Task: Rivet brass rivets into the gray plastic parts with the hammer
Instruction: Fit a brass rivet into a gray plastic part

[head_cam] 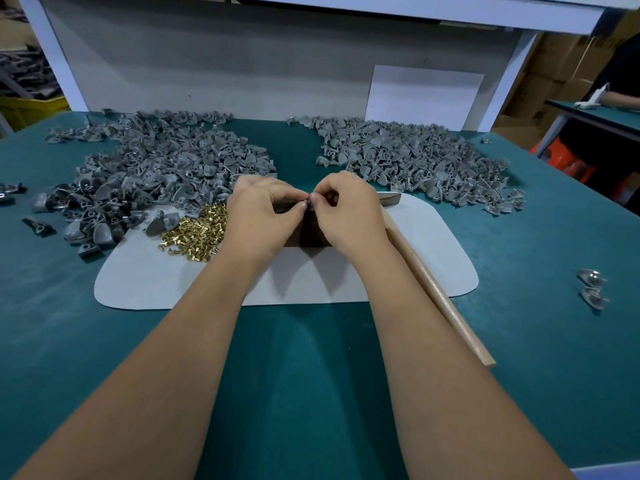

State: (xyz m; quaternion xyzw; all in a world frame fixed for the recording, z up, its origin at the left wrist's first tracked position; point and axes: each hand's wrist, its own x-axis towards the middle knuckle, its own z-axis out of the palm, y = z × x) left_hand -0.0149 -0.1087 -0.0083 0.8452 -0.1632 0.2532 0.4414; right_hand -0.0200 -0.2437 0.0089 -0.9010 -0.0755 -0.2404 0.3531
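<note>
Both hands pinch one small gray plastic part (309,202) mid-counter.
Left hand (263,213) and right hand (349,211) grip it over the pale mat (173,282); brass rivets (197,230) just left, wooden-handled hammer (433,282) right.

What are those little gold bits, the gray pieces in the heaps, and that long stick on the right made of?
Little gold bits: shiny yellow metal, probably brass, judging by the bright glints.
Gray pieces: matte, molded-looking shapes, likely plastic; some look faintly metallic.
Long stick: pale tan and dull, seemingly a wooden hammer handle, though grain is not visible.
</note>
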